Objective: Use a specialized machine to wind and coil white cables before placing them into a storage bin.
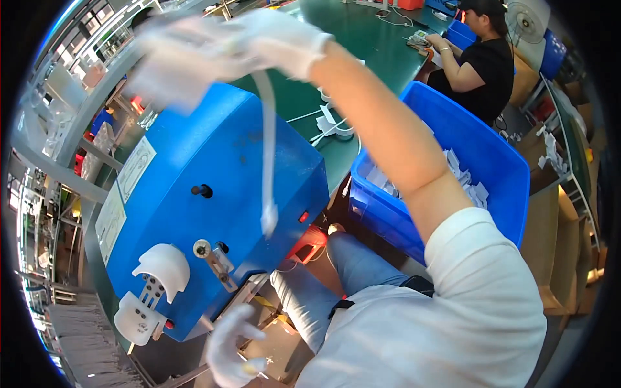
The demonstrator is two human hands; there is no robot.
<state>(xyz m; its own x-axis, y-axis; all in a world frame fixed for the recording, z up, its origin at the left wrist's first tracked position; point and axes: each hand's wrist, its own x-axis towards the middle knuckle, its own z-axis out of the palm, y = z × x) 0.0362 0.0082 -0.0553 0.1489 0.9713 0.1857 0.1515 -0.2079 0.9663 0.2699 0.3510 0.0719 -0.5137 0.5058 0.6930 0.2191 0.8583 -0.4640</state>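
White-gloved right hand [262, 44], upper left, above a boxy blue machine [181, 207], grips a dangling white cable [269, 149], left hand [229, 352] half-open near the bottom edge.

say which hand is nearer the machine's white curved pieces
Left. In the picture, the left hand is below-right of the white curved pieces; the right hand is far above.

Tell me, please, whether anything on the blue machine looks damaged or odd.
Dark marks show on the blue machine beside the dangling white cord, breaking the otherwise even paint; whether scuffs or grime, I cannot tell.
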